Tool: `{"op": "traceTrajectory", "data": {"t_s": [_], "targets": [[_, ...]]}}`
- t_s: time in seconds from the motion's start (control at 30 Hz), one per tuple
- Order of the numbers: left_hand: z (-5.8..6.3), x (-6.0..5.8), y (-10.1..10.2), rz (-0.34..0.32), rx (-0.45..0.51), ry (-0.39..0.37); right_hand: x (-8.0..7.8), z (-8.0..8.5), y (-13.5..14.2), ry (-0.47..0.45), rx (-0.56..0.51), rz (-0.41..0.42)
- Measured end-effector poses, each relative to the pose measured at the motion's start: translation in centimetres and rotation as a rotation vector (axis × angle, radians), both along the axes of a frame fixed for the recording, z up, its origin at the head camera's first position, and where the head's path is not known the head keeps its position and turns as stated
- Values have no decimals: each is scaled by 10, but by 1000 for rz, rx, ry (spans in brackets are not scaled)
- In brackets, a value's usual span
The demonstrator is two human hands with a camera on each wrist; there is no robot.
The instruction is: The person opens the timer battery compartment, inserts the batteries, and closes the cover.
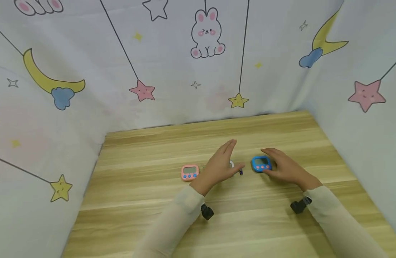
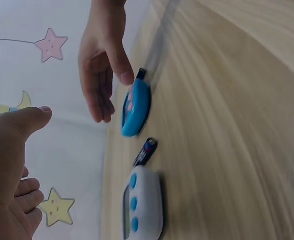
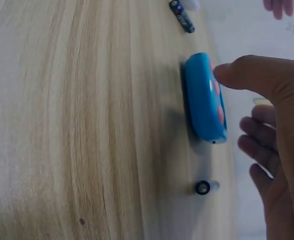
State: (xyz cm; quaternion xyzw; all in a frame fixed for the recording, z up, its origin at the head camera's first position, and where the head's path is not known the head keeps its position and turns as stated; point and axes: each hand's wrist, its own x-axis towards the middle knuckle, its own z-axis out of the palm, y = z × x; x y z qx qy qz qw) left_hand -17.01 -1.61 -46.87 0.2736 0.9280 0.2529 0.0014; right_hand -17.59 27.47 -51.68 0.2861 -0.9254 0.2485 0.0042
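A blue digital timer (image 1: 261, 165) with pink buttons lies on the wooden table. My right hand (image 1: 286, 169) is around its right side, fingers beyond it and thumb at its near edge. In the right wrist view the thumb (image 3: 242, 72) is close to the timer's buttons, and whether it touches cannot be told. The other fingers are loosely bent and hold nothing. Above a white timer (image 2: 148, 202) with blue buttons hovers my left hand (image 1: 218, 167), fingers extended and thumb spread, mostly hiding that timer from the head view. A small dark battery (image 2: 145, 152) lies between the white and blue timers.
To the left is a pink timer (image 1: 189, 172) with blue buttons. A second battery (image 3: 203, 187) lies on the far side of the blue timer. White curtains (image 1: 172, 64) printed with stars, moons and rabbits stand behind and beside the wooden table (image 1: 146, 215).
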Motion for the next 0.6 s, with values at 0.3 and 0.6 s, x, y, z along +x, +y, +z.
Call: {"op": "traceTrajectory", "data": {"t_s": [0.3,0.6], "targets": [[-20,-9,38,-86,-150,-24,-7,-8,3,50,56,-11],[-28,-19,68,-78,-287,-91,-7,-13,1,65,42,9]]}}
